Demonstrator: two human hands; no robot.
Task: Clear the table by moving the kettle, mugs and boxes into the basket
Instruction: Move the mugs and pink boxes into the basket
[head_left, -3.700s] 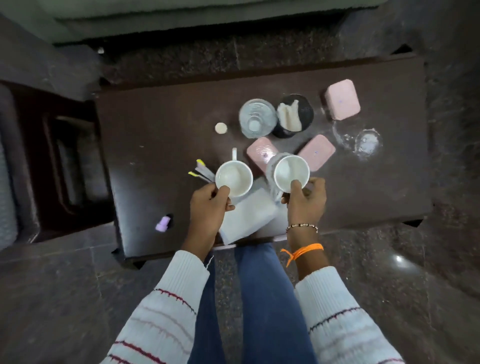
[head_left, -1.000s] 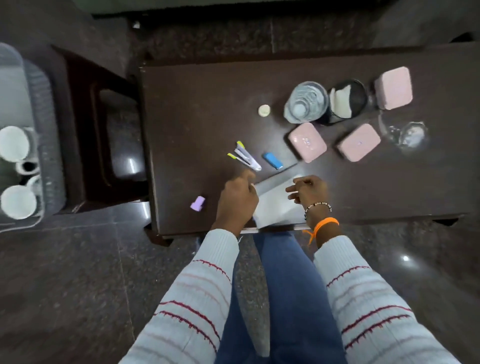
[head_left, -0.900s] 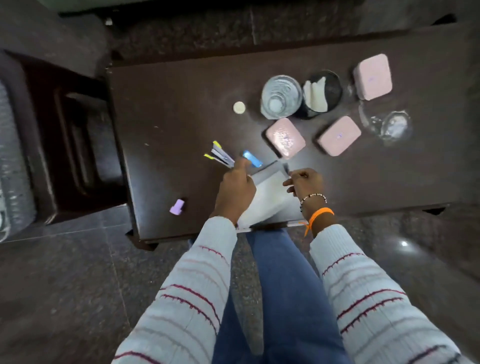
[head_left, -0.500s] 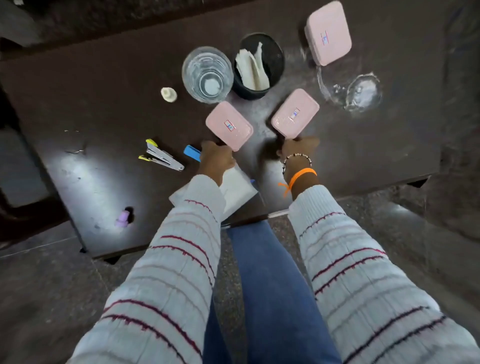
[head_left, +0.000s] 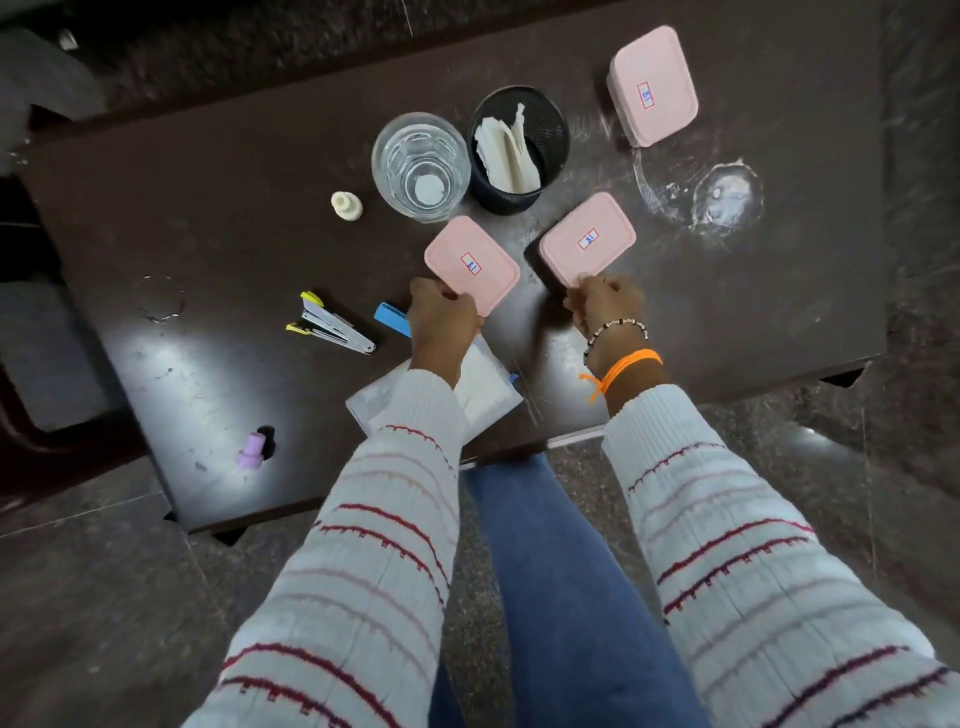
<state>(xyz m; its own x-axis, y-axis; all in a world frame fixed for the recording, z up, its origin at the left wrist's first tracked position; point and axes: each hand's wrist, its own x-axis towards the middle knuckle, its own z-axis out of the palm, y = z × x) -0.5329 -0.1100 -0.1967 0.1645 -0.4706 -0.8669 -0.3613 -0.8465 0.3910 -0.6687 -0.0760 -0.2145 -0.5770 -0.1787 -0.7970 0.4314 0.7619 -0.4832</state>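
Both hands are working at once here; the left hand (head_left: 442, 316) is pinching the near edge of a pink rectangular lidded plastic box (head_left: 471, 264) with a small sticker on top, its grip clenched on that rim, and the right hand (head_left: 602, 304) is doing the same to a second pink lidded box (head_left: 587, 238) just beside it; whether either box is clearing the dark brown tabletop (head_left: 234, 218) yet, I cannot tell. A third pink lidded box (head_left: 652, 85) is sitting untouched at the far right corner, well apart from the pair. No mugs and no kettle are showing on the tabletop, so that part is looking done as far as this view goes, though the basket itself is out of sight; my read is that the boxes are what is left, two in hand and one waiting.

Plenty of bystanders are crowding the lift: a clear drinking glass (head_left: 421, 166) and a black mesh cup holding folded white paper (head_left: 519, 150) are standing just behind the two gripped boxes; a flat blue piece (head_left: 390, 318) is lying right against the left hand; a silver stapler with yellow tips (head_left: 330, 325) is near; white paper sheets (head_left: 485, 387) are lying under the left wrist; a small cream stopper (head_left: 346, 206) and a small lilac stopper (head_left: 253, 450) are sitting clear of the action. The glass looks the likeliest thing to get knocked.
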